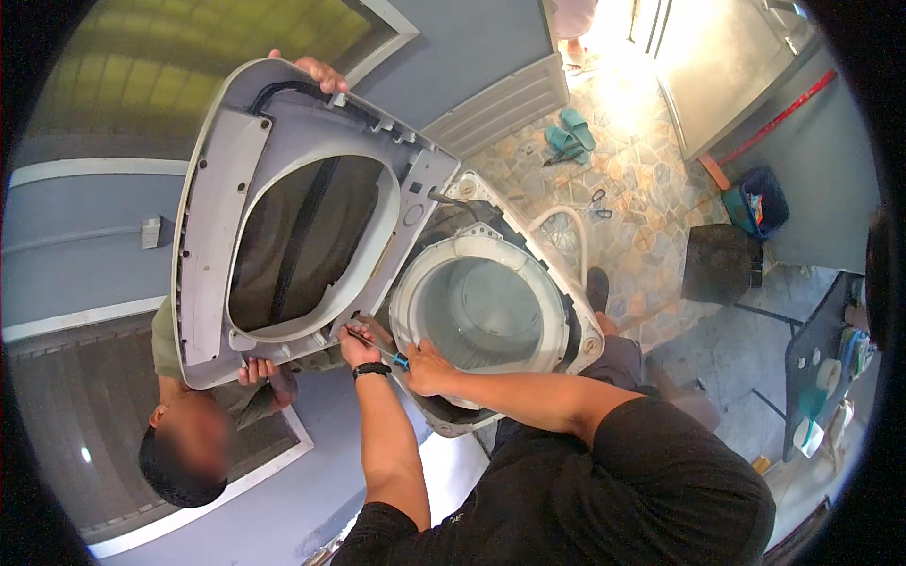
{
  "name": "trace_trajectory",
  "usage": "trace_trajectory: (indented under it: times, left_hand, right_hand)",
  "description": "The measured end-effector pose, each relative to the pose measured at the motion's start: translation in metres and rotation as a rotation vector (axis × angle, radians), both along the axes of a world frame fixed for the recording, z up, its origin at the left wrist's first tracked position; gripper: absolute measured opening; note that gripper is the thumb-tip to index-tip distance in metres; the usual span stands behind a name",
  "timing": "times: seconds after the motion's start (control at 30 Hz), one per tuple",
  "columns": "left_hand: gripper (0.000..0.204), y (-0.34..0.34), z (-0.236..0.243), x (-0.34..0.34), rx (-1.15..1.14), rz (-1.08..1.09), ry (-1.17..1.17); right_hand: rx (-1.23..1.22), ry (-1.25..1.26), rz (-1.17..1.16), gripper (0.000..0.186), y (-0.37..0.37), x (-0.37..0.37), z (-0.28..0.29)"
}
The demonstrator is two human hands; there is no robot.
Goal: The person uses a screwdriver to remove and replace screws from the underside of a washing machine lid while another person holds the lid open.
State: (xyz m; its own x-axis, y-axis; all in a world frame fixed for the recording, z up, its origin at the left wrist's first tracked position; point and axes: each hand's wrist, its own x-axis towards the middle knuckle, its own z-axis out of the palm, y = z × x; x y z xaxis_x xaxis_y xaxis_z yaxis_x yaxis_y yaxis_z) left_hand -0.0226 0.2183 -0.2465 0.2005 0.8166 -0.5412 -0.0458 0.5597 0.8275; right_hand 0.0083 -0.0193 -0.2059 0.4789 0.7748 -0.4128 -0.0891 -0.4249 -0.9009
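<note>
My right hand (429, 369) is closed around a screwdriver with a blue handle (401, 360). Its thin shaft points left to my left hand (358, 346), whose fingers are curled at the lower corner of a washing machine's top cover (219, 236). What those fingers pinch is too small to make out. The grey cover is tilted up on its side, its underside and large round opening facing me. Below my hands and to the right stands the opened washing machine (576, 325), its tub (491, 302) exposed.
Another person at the left steadies the cover with a hand on its top edge (321, 74) and one on its lower edge. A pale hose (566, 217) loops beside the machine. Teal slippers (571, 137), a dark box (722, 264) and a blue bin (758, 203) are on the stone-patterned floor.
</note>
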Motion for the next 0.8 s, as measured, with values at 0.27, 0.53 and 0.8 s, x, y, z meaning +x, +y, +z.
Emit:
trace_trajectory:
  times: [0.27,0.53,0.8]
  left_hand:
    - [0.023,0.038,-0.017,-0.013,-0.452,0.031,-0.448]
    - [0.023,0.036,-0.014,-0.013,-0.305,-0.052,-0.417]
    - [0.018,0.054,-0.019,-0.023,-0.304,-0.147,-0.356]
  right_hand:
    - [-0.001,0.052,0.025,0.048,-0.036,0.013,0.026]
    - [0.166,0.075,-0.329,0.043,-0.066,0.026,-0.014]
    - [0.190,0.061,-0.373,0.044,-0.034,0.011,-0.030]
